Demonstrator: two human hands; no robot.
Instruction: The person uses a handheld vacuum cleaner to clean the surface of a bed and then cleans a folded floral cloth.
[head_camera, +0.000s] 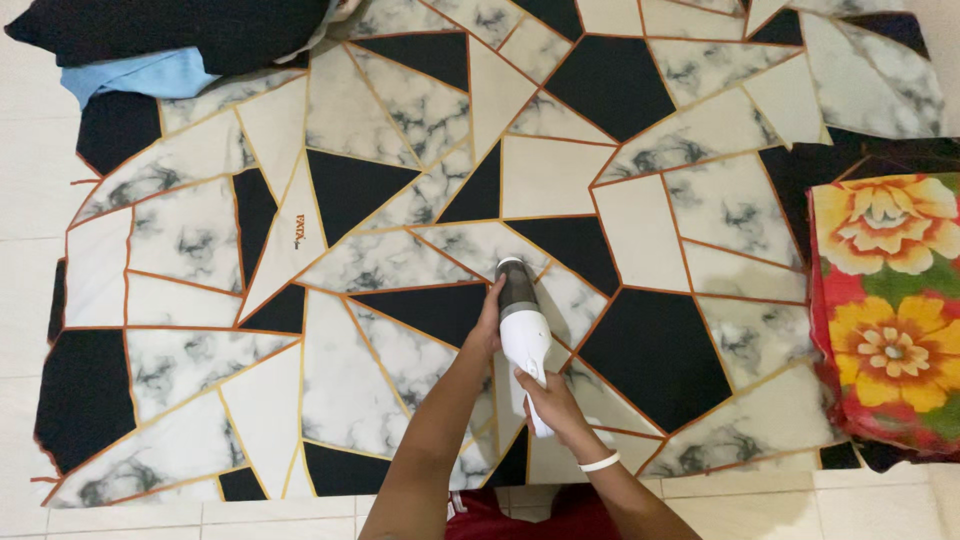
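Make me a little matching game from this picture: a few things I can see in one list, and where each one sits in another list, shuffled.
Things:
1. handheld vacuum
2. flowered blanket
3. light blue cloth
4. white wristband

Places:
A. top left corner, under a black cushion
B. right edge of the patterned mat
C. on the right hand's wrist
D. held in both hands, left hand near its dark end

Pairs: 1-D, 2-B, 3-A, 4-C

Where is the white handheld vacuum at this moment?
In the head view, the handheld vacuum sits just right of centre on the geometric mat, held between the left hand and right hand, left of the floral blanket.
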